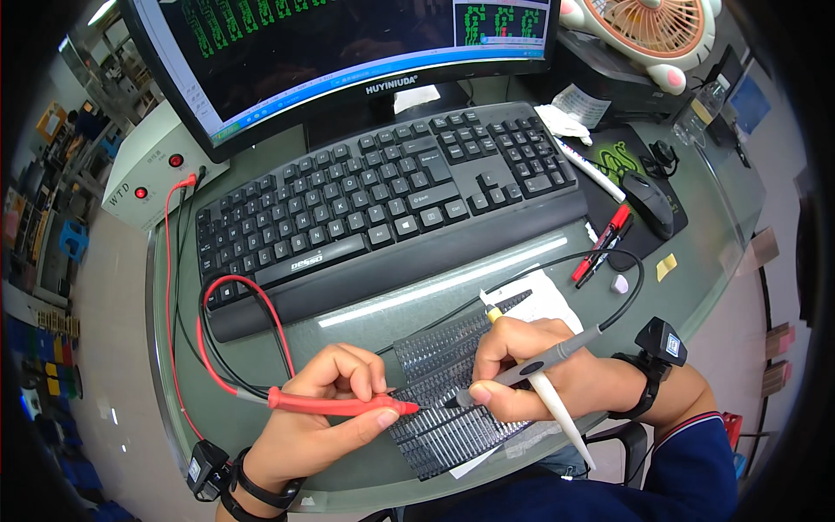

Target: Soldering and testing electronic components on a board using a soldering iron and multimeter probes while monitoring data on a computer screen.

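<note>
My left hand (323,416) pinches a red test probe (335,404), its tip pointing right over a dark panel of small repeated parts in rows (457,435). My right hand (539,370) grips a grey-and-black test probe (548,358), its black end pointing left toward the red tip. The two tips are close together at the panel; whether they touch it is too small to tell. A white, tapered pen-like tool (564,419) is also tucked in my right hand, and a yellow-collared end (493,311) shows above the fingers. White paper (557,300) lies partly beneath the panel.
A black keyboard (383,252) spans the glass table beyond my hands, below a monitor (348,52). A white box with red buttons (156,170) stands left, joined to cables. Red and black markers (600,248), a mouse (648,204) and a fan (648,30) are at right.
</note>
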Demonstrator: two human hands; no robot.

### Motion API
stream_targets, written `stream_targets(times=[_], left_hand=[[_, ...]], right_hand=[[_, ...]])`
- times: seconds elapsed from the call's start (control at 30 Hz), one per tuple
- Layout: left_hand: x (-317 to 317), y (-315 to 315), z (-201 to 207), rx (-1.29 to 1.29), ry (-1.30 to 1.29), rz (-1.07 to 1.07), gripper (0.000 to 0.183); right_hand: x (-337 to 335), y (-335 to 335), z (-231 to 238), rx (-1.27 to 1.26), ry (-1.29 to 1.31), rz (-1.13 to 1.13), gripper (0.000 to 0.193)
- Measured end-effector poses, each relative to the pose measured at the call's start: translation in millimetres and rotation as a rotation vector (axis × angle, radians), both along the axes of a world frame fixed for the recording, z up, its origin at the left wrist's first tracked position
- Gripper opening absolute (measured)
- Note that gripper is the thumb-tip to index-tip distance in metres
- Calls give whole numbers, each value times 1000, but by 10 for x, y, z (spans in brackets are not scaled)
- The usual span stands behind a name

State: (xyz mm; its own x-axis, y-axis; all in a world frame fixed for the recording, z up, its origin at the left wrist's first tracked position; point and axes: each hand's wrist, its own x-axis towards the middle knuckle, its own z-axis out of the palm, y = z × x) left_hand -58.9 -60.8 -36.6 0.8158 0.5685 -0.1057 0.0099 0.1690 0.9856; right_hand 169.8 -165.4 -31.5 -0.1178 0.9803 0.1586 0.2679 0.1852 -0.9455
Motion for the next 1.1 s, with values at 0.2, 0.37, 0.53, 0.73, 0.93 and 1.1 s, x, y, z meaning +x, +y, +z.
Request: stream_targets(times=[0.2,0.37,0.53,0.73,0.93,1.1], left_hand=[[19,13,17,40,14,-11,25],[39,41,32,53,14,-13,24],[30,31,4,83,6,-28,23],[24,-75,-25,96,-63,4,20],[74,-72,34,15,-30,37,22],[95,-14,58,19,16,-27,25]], right_hand=[[2,24,-21,-4,8,1,18],[12,49,-3,7,-2,-7,18],[14,-4,84,-117,-31,-16,18],[-11,-29,45,-134,42,28,23],[5,-21,47,-86,-2,9,23],[8,-42,13,-65,-19,-23,23]])
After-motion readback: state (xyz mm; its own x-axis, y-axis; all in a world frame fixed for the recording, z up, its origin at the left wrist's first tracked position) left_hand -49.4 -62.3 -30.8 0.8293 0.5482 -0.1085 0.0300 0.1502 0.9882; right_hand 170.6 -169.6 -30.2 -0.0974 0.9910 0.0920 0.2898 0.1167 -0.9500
